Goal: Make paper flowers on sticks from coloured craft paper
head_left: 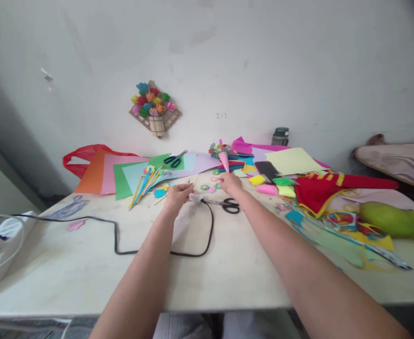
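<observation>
My left hand [179, 195] is over the middle of the table, its fingers pinched together; whatever they hold is too small to name. My right hand [230, 183] reaches to small paper flowers [214, 187], its fingertips closed near a pink one. Between and below the hands lie a white tool [195, 197] with a black cord and a pair of black-handled scissors [231, 205]. Just beyond my right hand stands a pink paper cone [224, 161] topped with colourful paper flowers [221, 149].
Coloured paper sheets [107, 174] and more scissors [174, 160] lie at the back left. A power strip [7, 235] sits at the left edge. Clay packets [266, 189], a phone [267, 171], red cloth [314, 192] and paper scraps [344, 245] cover the right side.
</observation>
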`<state>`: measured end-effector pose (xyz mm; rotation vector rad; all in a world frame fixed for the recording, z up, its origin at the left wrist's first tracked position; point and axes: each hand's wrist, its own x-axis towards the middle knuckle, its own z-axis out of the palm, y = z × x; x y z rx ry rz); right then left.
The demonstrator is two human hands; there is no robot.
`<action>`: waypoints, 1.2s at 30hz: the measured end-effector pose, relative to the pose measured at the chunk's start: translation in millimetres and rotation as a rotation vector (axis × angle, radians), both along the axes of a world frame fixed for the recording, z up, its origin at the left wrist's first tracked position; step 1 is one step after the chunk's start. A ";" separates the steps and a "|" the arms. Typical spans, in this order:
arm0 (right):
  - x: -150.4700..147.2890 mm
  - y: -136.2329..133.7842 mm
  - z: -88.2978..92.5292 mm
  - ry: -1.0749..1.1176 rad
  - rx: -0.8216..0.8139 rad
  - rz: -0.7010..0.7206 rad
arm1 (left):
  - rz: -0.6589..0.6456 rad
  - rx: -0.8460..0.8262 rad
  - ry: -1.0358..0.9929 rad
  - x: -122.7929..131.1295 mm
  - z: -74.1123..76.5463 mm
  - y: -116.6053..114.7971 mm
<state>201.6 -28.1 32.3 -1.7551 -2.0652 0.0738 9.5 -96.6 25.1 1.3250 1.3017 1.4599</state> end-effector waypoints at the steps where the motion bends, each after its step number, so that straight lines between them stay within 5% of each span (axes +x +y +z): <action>1: 3.8 1.1 -0.3 -0.018 -0.018 0.001 | -0.008 0.008 0.013 2.2 -0.6 0.1; 13: 1.5 3.4 -5.9 -0.441 0.057 0.247 | -0.029 -0.028 0.051 12.0 -8.0 1.5; 19: 2.6 4.8 -12.5 -0.400 0.101 0.269 | -0.026 -0.025 0.047 13.8 -8.2 1.5; 22: 2.9 2.9 -9.4 -0.107 0.123 0.111 | -0.022 -0.010 0.047 14.3 -7.7 1.0; 25: 0.2 -1.2 -1.3 0.440 0.040 -0.014 | -0.012 0.008 0.050 15.1 -5.4 -0.8; 29: -6.2 -16.0 7.7 1.165 -0.213 0.070 | -0.001 0.008 0.061 16.9 -0.3 -4.9; 36: -10.7 -34.7 -2.1 1.438 -0.400 0.135 | 0.019 -0.013 0.056 18.0 0.7 -5.4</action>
